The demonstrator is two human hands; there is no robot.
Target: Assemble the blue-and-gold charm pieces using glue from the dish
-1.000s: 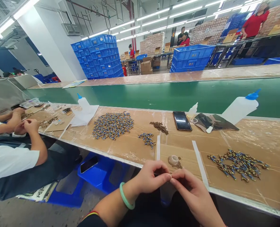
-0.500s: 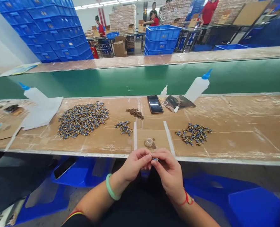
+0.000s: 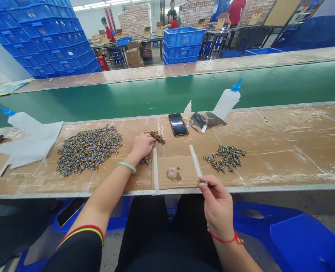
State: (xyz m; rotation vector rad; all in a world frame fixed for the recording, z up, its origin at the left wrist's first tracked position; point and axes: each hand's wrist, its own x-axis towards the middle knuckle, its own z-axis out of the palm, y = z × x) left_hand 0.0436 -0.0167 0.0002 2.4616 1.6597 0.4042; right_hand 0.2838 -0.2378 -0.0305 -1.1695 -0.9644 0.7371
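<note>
My left hand [image 3: 143, 145] reaches over the table, its fingertips pinched together at the near left edge of a heap of small brown pieces [image 3: 158, 138]; whether a piece is between them is hidden. Under that hand, a small cluster of blue-and-gold parts [image 3: 146, 161] is partly covered. By the table's front edge, my right hand [image 3: 218, 204] pinches one small blue-and-gold metal part [image 3: 202, 183] between thumb and forefinger. A small clear round dish [image 3: 172, 173] stands between two white tape strips, with a brown stain beside it.
A large heap of blue-and-gold parts [image 3: 89, 149] lies left, a smaller pile [image 3: 225, 158] right. Farther back are a phone [image 3: 178, 124], a small dropper bottle [image 3: 187, 110], a dark sheet [image 3: 206, 121] and a white bottle [image 3: 226, 102]. Another white bottle [image 3: 28, 126] rests left on white sheeting.
My hands, together before, have separated. The left has moved forward and left to the brown pieces; the right has shifted right, keeping the small part. The view has turned slightly.
</note>
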